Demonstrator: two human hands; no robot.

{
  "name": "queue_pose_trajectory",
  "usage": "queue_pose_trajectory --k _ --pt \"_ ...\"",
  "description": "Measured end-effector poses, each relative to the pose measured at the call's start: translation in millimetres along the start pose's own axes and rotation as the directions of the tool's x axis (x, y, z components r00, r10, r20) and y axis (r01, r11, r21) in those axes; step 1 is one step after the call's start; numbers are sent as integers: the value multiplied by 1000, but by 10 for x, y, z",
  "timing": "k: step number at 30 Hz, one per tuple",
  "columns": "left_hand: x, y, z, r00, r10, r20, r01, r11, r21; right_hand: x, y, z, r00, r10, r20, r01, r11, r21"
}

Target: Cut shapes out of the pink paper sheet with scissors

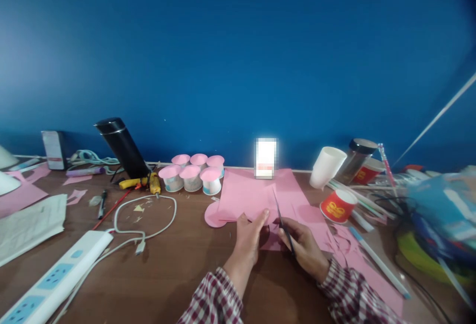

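Head view: the left hand (248,239) is pinching the near edge of a pink paper sheet (256,192) lying on the brown table (174,269), thumb on top, fingers closed on the paper. The right hand (303,247) is gripping a pair of scissors (282,217), fingers wrapped tight round the handles, blades pointing up and away over the sheet; whether the blades are parted is too thin to tell. Checked sleeves are showing on both wrists. Pink offcuts (345,244) are lying just right of the hands, and a pink disc (212,215) is sitting at the sheet's left edge.

Behind the sheet, six pink-topped paper cups (193,173) are standing in a cluster. A red paper cup (337,206) is sitting right of the sheet, with a tipped white cup (327,166) behind it. A power strip (55,279) is lying far left.

Risk, as a judgement: the left fingertips are sitting very near the blades, so a slip could nick them; a one-edge pinch could let the sheet skew and wander the cut.
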State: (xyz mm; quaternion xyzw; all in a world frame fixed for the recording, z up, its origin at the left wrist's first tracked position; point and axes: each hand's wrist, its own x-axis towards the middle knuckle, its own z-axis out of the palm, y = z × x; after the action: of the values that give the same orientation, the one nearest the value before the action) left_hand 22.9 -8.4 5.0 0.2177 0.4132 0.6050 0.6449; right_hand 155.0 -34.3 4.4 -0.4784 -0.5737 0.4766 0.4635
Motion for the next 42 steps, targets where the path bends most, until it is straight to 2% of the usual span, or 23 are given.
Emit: queue_pose_trajectory --k 7,12,19,37,42 --pt "-8 44 37 999 -34 36 34 999 0 -5 18 -7 1000 -7 9 8 1000 -11" --pt "-7 64 46 998 -68 16 67 997 25 3 23 -6 1000 -6 13 6 1000 0" --pt "5 61 32 996 -55 66 53 998 36 -6 17 -3 999 -24 24 24 999 26" --pt "9 55 24 998 -41 49 40 999 30 0 6 -4 1000 -4 8 4 1000 -18" --pt "-14 81 44 996 -76 44 76 997 12 1 15 -9 1000 -13 13 13 1000 -22"
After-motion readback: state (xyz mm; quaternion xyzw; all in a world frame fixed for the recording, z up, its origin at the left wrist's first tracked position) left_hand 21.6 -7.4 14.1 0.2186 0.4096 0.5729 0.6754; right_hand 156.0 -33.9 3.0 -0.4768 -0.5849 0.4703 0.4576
